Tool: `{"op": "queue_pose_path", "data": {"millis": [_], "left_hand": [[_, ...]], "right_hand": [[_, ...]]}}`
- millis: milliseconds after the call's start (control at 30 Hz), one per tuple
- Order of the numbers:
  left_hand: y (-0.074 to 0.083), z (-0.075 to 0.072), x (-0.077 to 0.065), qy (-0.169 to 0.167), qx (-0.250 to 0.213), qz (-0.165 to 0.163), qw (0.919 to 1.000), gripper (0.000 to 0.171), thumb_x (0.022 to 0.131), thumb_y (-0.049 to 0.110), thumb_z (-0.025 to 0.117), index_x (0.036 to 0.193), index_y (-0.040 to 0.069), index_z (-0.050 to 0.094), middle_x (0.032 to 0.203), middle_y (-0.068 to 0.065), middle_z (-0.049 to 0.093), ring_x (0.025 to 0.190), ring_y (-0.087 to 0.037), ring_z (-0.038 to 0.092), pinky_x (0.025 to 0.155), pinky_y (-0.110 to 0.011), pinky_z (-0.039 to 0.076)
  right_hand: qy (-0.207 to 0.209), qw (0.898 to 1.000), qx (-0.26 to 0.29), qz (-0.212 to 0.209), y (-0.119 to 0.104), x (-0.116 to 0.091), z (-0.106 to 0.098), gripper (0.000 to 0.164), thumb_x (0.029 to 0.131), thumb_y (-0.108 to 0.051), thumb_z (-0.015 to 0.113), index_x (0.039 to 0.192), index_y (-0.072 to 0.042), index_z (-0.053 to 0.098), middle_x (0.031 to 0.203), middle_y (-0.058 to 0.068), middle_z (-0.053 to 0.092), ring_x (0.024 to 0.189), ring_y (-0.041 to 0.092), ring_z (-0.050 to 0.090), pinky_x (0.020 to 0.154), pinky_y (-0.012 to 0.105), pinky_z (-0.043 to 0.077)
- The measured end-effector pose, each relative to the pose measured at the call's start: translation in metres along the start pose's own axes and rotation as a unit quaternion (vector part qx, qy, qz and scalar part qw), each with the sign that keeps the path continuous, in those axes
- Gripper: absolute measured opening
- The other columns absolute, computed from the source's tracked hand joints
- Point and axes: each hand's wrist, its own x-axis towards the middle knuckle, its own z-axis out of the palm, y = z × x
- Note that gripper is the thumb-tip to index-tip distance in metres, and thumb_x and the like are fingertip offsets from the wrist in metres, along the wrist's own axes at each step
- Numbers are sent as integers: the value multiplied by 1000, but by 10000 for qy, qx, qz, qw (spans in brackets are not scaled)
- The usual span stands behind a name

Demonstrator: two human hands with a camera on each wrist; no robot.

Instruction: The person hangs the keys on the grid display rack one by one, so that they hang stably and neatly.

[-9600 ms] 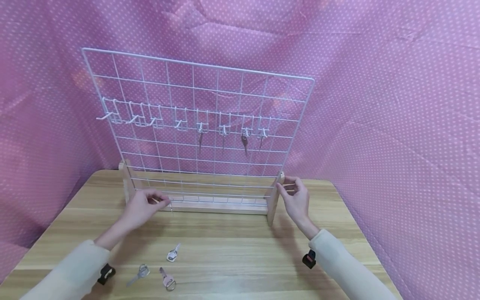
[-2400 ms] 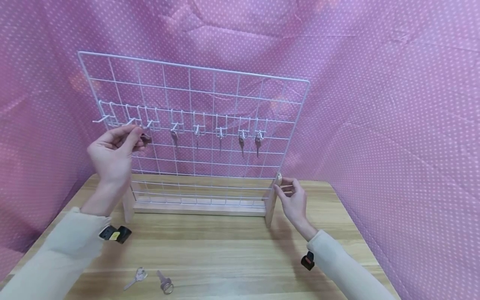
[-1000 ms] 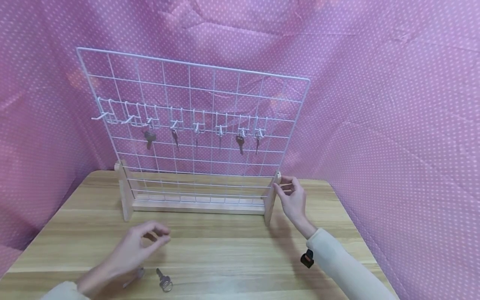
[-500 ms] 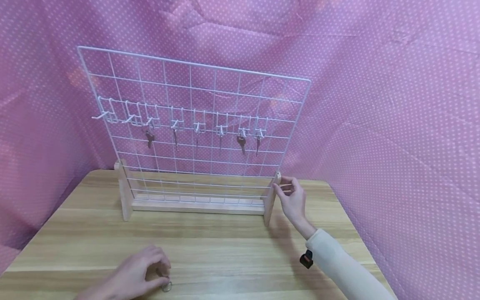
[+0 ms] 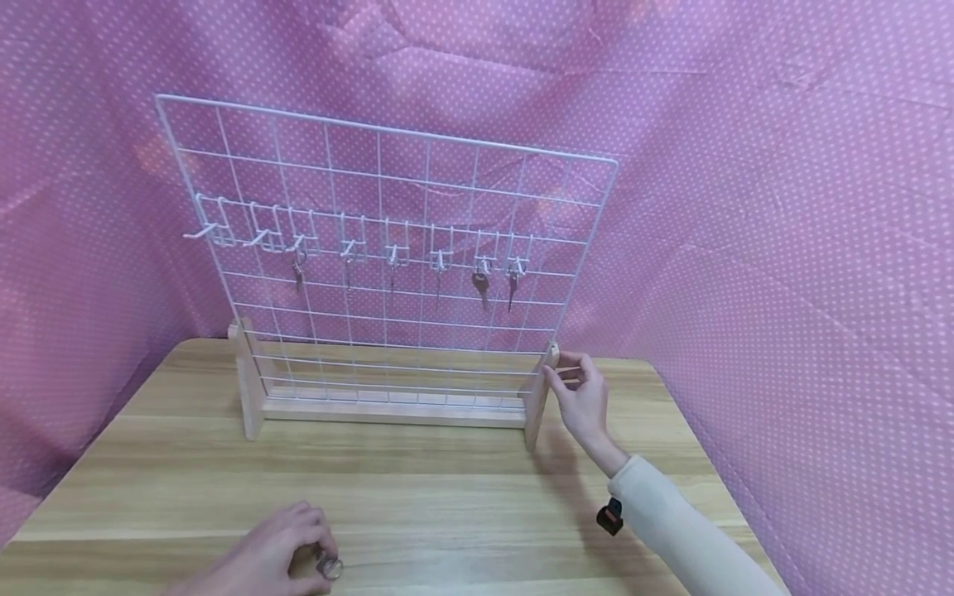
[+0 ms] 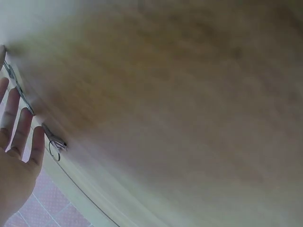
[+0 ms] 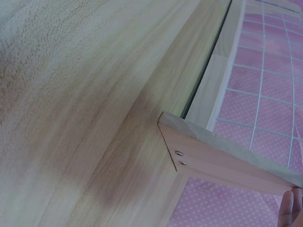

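My left hand (image 5: 279, 546) is low over the table near its front edge, thumb and fingers apart around a key with a ring (image 5: 330, 566). In the left wrist view its fingers (image 6: 22, 130) are fairly straight. One key (image 6: 19, 89) lies by the fingertips there, and a ringed key (image 6: 57, 143) is just past the little finger. My right hand (image 5: 584, 396) pinches the wooden upright (image 5: 542, 397) at the right end of a white wire grid rack (image 5: 417, 331). Several keys (image 5: 480, 286) hang from its hooks; the two leftmost hooks (image 5: 262, 238) are bare.
The rack's wooden base bar (image 5: 395, 411) rests on the wood-grain table (image 5: 447, 505), with another upright (image 5: 246, 381) at its left end. Pink dotted cloth (image 5: 782, 248) surrounds the table at the back and sides.
Two more keys hang on the rack than at first. My left hand has come down from the hooks to the ringed key on the table. My right hand has stayed on the upright.
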Motion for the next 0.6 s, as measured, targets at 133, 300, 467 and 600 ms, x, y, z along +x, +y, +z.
{"op": "queue_pose_path", "data": {"millis": [133, 300, 467, 600], "left_hand": [[1, 1, -1, 38, 170, 99, 9998, 26, 81, 47, 88, 96, 37, 70, 99, 28, 60, 93, 7, 49, 69, -19, 44], [1, 3, 2, 178, 518, 324, 9980, 24, 82, 47, 87, 95, 36, 71, 99, 27, 61, 93, 5, 51, 69, -20, 46], [3, 4, 6, 235, 604, 377, 9972, 20, 84, 46, 86, 93, 35, 72, 96, 27, 60, 89, 7, 48, 66, -14, 42], [5, 2, 7, 148, 491, 254, 9984, 16, 86, 43, 85, 91, 34, 73, 93, 28, 58, 86, 10, 44, 63, -11, 38]], "right_hand": [[-3, 10000, 23, 22, -1, 0, 0, 30, 92, 6, 76, 118, 12, 64, 110, 32, 70, 82, 16, 65, 71, 7, 56], [-10, 10000, -8, -82, 2, 1, -1, 30, 92, 5, 77, 118, 12, 64, 109, 33, 70, 82, 17, 67, 71, 8, 57], [15, 9999, -26, -134, 3, 2, -1, 30, 92, 4, 77, 118, 12, 64, 109, 33, 71, 82, 17, 67, 71, 9, 57], [-15, 10000, -36, -81, 5, 1, 0, 31, 92, 4, 77, 119, 11, 64, 111, 32, 71, 83, 17, 67, 71, 7, 56]]}}
